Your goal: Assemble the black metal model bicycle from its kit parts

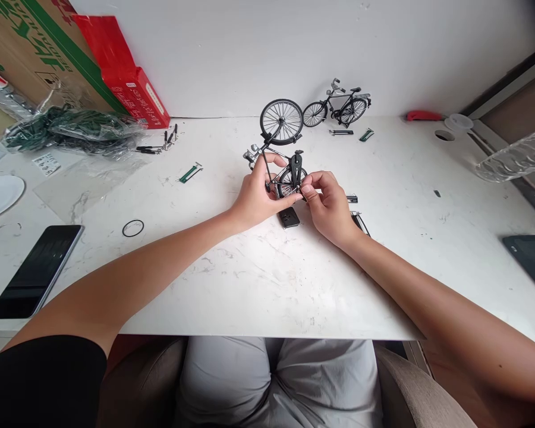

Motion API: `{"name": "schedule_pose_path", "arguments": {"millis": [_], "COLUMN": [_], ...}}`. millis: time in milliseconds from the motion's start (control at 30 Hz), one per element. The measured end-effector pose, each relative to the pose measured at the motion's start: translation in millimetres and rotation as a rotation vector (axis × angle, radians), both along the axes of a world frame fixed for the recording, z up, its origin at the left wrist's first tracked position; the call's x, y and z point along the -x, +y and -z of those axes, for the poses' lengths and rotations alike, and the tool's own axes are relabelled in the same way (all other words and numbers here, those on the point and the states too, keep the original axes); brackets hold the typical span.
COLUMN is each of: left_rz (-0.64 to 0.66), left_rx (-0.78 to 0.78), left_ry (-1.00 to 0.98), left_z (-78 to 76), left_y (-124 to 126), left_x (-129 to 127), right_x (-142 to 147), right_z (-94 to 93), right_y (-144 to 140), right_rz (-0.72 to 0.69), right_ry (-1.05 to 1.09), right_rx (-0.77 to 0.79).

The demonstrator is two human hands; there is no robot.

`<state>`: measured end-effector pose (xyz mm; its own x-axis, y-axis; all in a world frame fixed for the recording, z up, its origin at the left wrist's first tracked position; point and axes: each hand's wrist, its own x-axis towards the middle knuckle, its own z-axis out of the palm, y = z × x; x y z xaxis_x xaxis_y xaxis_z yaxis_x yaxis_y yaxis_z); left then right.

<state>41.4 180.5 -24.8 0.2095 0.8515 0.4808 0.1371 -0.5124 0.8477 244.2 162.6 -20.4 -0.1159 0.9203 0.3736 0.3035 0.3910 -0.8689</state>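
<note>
A black model bicycle (282, 122) is held over the middle of the white table, its large spoked wheel pointing away from me. My left hand (263, 187) is closed around the frame and handlebar side, with the thumb reaching toward the near wheel. At that near wheel, the fingertips of my right hand (325, 199) are pinched together. Whether they hold a small part or the bicycle itself is hidden, but they touch the wheel's hub area. Just below the bicycle lies a small black block (289, 217).
A finished-looking model bicycle (339, 107) stands by the wall. Small green-and-silver pieces (190, 172), a black ring (133, 227) and a phone (35, 270) lie on the table (249, 285). Bagged parts (71, 131) and a red box (136, 95) are at the left.
</note>
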Motion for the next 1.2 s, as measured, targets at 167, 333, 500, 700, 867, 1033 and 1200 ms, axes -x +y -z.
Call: {"name": "schedule_pose_path", "arguments": {"millis": [167, 333, 500, 700, 867, 1033, 1200], "left_rz": [-0.018, -0.028, -0.02, -0.012, -0.007, -0.009, -0.013], "left_rx": [-0.011, -0.016, -0.011, 0.012, 0.016, 0.016, 0.012], "left_ry": [0.002, -0.019, -0.026, -0.019, -0.034, -0.037, -0.036], "left_z": [2.7, 0.5, -0.4, -0.6, -0.5, -0.4, -1.3], "left_y": [1.1, 0.9, 1.3, 0.9, 1.2, 1.4, 0.8], "left_x": [0.3, -0.3, -0.4, 0.2, 0.3, 0.3, 0.2], "right_x": [0.3, 0.9, 1.2, 1.2, 1.0, 0.4, -1.4], "right_z": [-2.8, -4.7, -4.3, -5.1, -6.4, -6.8, -8.2], "right_y": [-0.3, -1.6, -2.1, -2.0, -2.1, -1.8, -1.1], "right_rz": [0.012, 0.026, 0.042, 0.045, 0.051, 0.056, 0.046], "right_ry": [-0.018, -0.026, -0.022, -0.021, -0.026, -0.026, -0.004], "right_rx": [-0.004, -0.002, -0.002, -0.005, 0.001, 0.016, 0.034]}}
